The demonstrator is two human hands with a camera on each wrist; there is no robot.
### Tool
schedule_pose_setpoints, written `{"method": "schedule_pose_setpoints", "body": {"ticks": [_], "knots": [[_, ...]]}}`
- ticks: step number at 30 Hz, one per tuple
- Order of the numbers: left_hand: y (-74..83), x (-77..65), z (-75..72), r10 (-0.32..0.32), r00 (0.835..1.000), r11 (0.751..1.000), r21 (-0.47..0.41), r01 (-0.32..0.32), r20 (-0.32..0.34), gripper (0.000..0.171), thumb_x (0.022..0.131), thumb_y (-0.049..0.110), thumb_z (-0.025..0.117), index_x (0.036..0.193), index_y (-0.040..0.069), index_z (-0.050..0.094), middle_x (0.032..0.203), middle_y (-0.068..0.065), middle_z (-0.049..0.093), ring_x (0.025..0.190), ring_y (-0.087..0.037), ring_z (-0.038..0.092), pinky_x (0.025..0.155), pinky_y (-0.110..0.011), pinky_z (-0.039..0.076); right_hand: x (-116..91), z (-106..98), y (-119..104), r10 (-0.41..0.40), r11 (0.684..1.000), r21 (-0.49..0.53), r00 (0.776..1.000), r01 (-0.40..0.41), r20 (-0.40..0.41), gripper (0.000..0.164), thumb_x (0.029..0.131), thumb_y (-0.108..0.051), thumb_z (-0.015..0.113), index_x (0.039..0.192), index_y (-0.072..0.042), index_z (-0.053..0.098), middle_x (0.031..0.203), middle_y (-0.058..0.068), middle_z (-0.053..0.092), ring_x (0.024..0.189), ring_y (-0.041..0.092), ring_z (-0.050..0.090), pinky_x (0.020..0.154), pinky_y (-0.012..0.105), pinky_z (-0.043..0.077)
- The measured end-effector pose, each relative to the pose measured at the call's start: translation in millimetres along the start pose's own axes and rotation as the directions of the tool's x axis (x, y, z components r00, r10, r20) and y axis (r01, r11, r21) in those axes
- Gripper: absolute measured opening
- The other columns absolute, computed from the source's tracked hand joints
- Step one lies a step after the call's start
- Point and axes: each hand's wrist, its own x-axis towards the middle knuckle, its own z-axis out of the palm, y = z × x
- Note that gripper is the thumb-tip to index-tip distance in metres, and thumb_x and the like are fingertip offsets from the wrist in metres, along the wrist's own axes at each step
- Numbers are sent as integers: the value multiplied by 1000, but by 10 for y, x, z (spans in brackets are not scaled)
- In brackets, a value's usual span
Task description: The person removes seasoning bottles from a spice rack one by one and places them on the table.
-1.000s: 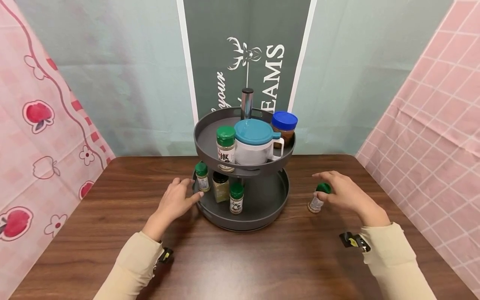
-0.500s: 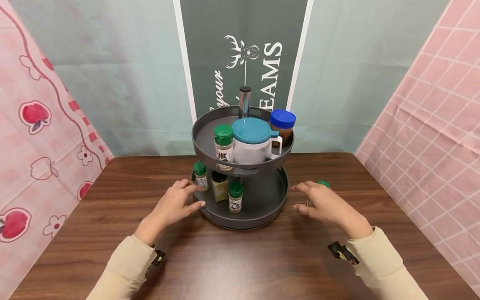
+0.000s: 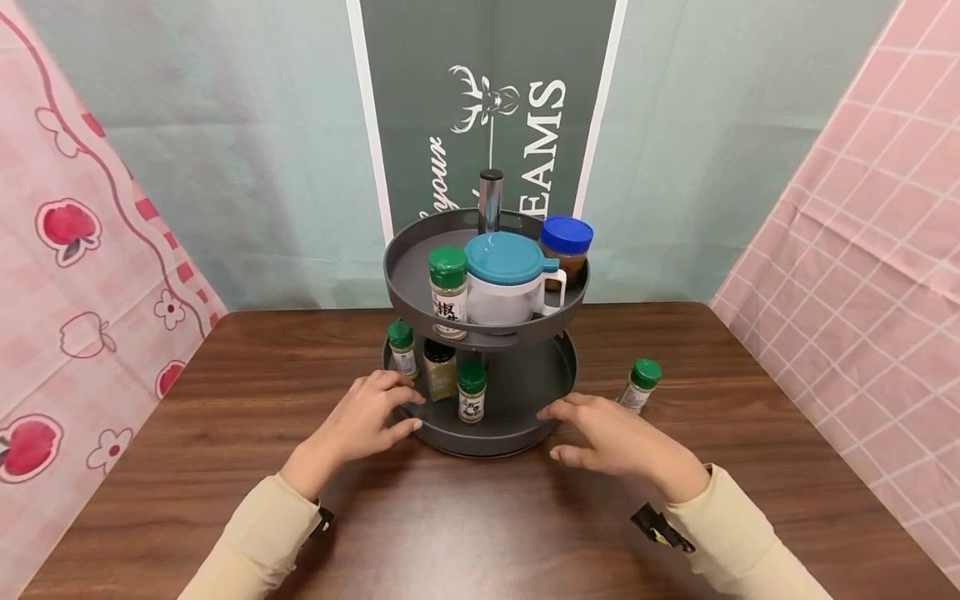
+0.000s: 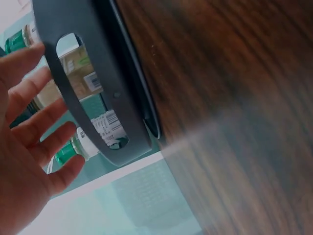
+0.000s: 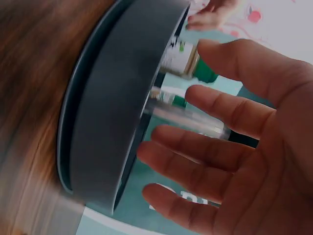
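Note:
A dark grey two-tier turntable rack (image 3: 495, 446) stands mid-table. My left hand (image 3: 358, 418) is at the front left of its lower tray, fingers spread; the left wrist view has the fingertips right at the rim, by an oval handle slot (image 4: 73, 100). My right hand (image 3: 618, 442) reaches the tray's front right, fingers extended and holding nothing. In the lower tray stand a green-capped spice jar (image 3: 472, 392), a black-capped jar (image 3: 441, 373) and another small green-capped jar (image 3: 402, 350). To the right, a green-capped shaker jar (image 3: 642, 385) is on the table, partly behind my right hand.
On the upper tray (image 3: 408, 287) are a larger green-capped shaker (image 3: 449, 292), a white pot with a teal lid (image 3: 506, 279) and a blue-lidded jar (image 3: 566, 248). A metal post (image 3: 490, 204) rises from the centre. Hanging cloths (image 3: 667, 167) surround the wooden table (image 3: 480, 533).
My right hand has moved left from the shaker jar on the table to the lower tray's right rim. My left hand has shifted slightly right along the rim. The jars have stayed put.

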Motion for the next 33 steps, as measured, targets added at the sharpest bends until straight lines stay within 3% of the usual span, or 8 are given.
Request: {"method": "schedule_pose_setpoints", "body": {"ticks": [8,14,33], "knots": [[6,70,56,72,991,997,-2,-73,109,23,75,25,77,94,15,70,92,4,63,92,-17,58,88,-49,38,41,112,-139,-62,998,-13,998,62,33,38,82,-21,69,116,-6,61,105,6,59,90,18,59,74,35,49],[-35,73,88,103,990,991,74,-110,94,11,75,20,76,81,18,67,79,7,61,83,-17,58,88,-49,38,46,169,-219,-79,997,-13,996,80,40,37,82,-22,70,115,-8,62,102,4,58,89,16,58,73,35,49],[0,38,137,93,991,993,67,-100,99,10,76,19,75,79,18,66,78,6,60,83,-17,58,89,-50,38,25,240,-222,-55,998,28,996,54,72,37,82,-23,70,115,-8,62,107,3,57,92,15,56,76,34,49]]}}
